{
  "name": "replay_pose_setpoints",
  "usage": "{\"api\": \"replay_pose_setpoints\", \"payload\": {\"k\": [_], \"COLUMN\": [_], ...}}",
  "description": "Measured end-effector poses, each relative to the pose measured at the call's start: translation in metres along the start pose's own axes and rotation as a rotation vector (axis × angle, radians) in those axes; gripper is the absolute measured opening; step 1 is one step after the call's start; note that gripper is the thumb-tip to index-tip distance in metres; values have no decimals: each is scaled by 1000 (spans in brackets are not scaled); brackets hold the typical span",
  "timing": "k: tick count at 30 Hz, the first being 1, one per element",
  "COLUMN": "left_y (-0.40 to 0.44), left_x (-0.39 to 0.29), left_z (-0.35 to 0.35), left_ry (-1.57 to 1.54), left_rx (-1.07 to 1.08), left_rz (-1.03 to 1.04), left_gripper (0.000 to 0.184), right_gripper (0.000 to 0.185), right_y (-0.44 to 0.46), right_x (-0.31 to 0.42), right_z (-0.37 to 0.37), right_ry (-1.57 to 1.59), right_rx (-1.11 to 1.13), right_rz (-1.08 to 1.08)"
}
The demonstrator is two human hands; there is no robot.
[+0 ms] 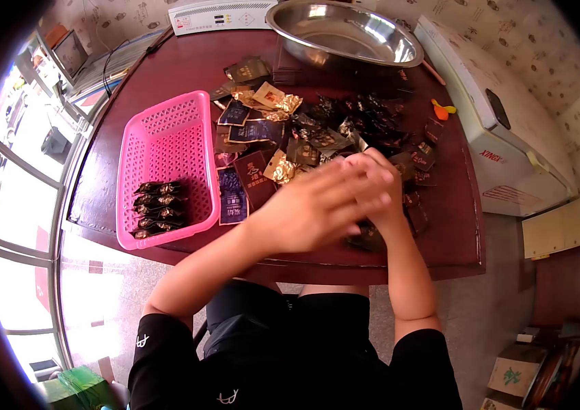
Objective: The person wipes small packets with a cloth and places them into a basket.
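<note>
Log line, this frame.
left hand: overlaps right hand in view | grip: unclear | pink basket: dark packets inside | table: packet pile

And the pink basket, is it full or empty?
The pink basket is partly filled: dark packets lie at its near end, its far end is bare.

Looks like a small shop: shows glazed street front (30,255) at left edge, heaped packets (329,140) on central table (194,61), white XINGX-marked freezer (508,171) at right, cardboard box (517,372) at lower right.
</note>
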State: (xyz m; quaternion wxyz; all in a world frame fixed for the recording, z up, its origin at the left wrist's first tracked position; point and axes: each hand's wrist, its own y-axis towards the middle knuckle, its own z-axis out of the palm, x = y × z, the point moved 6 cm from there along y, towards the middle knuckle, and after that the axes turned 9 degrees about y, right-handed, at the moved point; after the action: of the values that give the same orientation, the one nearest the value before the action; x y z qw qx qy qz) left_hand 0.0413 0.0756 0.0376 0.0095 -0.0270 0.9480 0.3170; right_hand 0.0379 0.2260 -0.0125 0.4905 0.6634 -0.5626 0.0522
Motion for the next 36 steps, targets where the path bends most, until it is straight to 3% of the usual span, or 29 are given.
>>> {"api": "replay_pose_setpoints", "payload": {"k": [1,3,5,8,9,11,13,15,17,18,21,22,24,25,27,28,29,31,35,36], "left_y": [7,14,16,15,15,10,-4,-15,-16,-15,-15,-26,-38,-37,-30,-21,-26,-33,-28,-30], "left_x": [-16,-40,-35,2,16,45,72,88,90,91,89,101,108,105,91,78,74,80,75,72], "left_z": [14,45,58,56,52,45,50,58,61,61,28,33,52,55,72,68,80,86,73,74], "left_ry": [5,59,89,303,179,267,226,187,243,242,154,-141,-657,-661,-1105,-1187,-1456,-1648,-1789,-1560], "left_rx": [-1,40,82,-5,-52,-30,-101,-99,-74,-75,-519,-482,-581,-583,-606,-629,-579,-606,-620,-667], "left_rz": [143,351,354,207,56,-179,-371,-491,-429,-429,-473,-777,-925,-924,-840,-741,-780,-874,-761,-983], "left_gripper": [57,56,52,54,63,70,68,52,33,33,4,5,11,11,10,10,15,17,16,17], "right_gripper": [11,13,15,18,18,17,17,18,20,23,30,27,22,21,25,27,28,38,49,48], "right_y": [0,2,2,4,2,6,8,9,8,9,10,12,9,3,-1,0,-1,4,3,2], "right_x": [2,6,4,-7,-14,-15,-16,-13,-12,-9,-9,-1,19,32,49,49,46,43,27,21], "right_z": [3,3,-2,-14,-22,-31,-36,-39,-37,-37,-34,-37,-39,-36,-16,1,15,13,7,4], "right_ry": [31,55,103,41,105,135,178,142,141,109,98,116,60,-14,-143,-251,-357,-407,-129,39], "right_rx": [9,10,3,37,-27,-74,-94,-138,-113,-108,-92,-195,-348,-395,-214,-153,-91,-47,-115,-145], "right_rz": [123,171,183,88,157,188,245,240,265,214,175,67,-179,-317,-452,-419,-384,-304,-229,-123]}}
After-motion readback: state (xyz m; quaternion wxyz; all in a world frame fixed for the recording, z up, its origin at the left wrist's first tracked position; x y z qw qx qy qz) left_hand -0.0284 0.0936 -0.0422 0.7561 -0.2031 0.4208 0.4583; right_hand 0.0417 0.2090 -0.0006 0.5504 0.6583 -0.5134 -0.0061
